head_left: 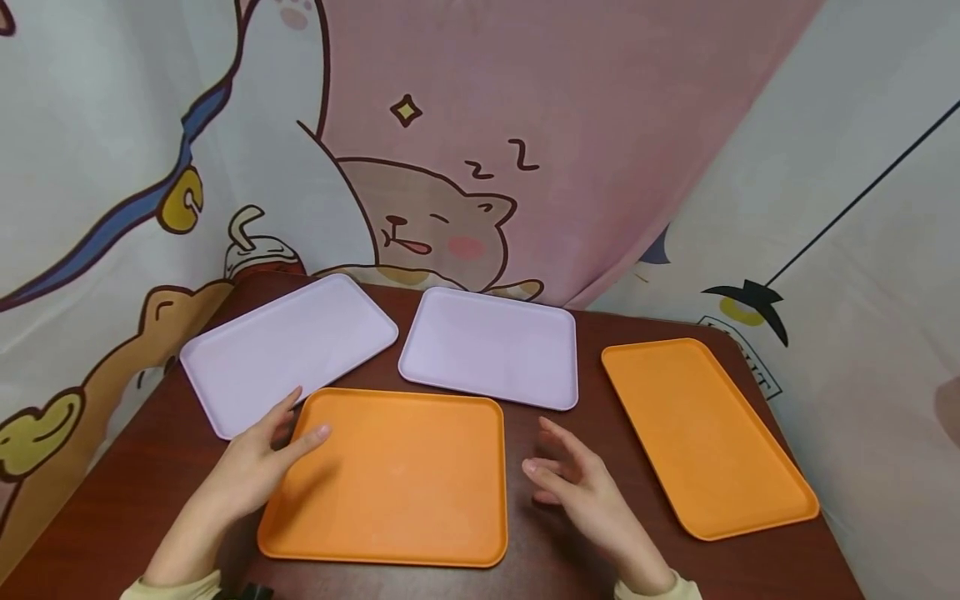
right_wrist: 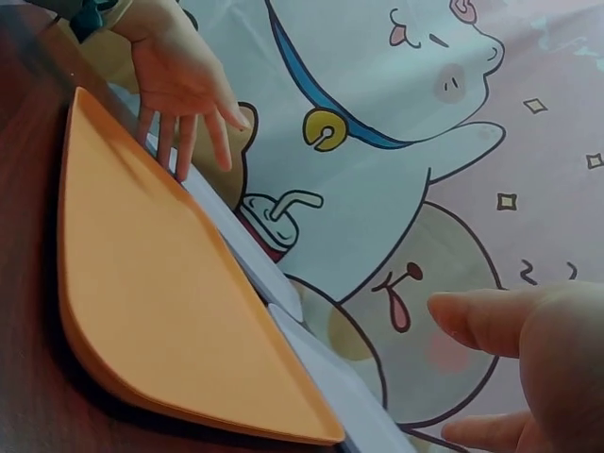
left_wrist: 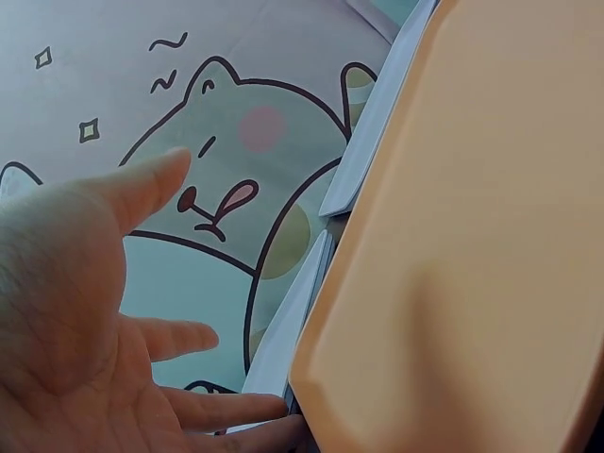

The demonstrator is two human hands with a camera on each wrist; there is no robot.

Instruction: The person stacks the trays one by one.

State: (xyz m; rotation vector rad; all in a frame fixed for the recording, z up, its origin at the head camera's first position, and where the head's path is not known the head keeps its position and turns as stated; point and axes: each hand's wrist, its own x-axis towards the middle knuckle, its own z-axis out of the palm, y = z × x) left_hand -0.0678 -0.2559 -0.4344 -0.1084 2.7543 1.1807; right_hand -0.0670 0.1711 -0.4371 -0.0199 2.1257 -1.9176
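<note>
The near orange tray (head_left: 405,492) lay flat on the dark reddish-brown tabletop (head_left: 555,558), directly before the person and between the two hands. As far as I could judge, its laying out was done: it sat squarely, one long side toward the person, though whether it was due any further handling I could not tell. None of the four trays in view was stacked on another. It was a plain, matte rectangle with rounded corners and a low raised rim, and a soft shadow fell across its left part. The left grip (head_left: 251,467) was released, fingers spread, its thumb over the tray's left edge; I could not make out whether any fingertip touched the rim. The right grip (head_left: 581,487) held nothing either, its fingers loosely bent beside the tray's right edge, apart from it. Just beyond stood the rest: the left lilac tray (head_left: 292,346), set at a slant, the right lilac tray (head_left: 491,348) next to it with a narrow gap between, and, well to the right, the far orange tray (head_left: 705,433), turned askew. Behind the tabletop hung a cartoon-printed cloth (head_left: 600,125).
</note>
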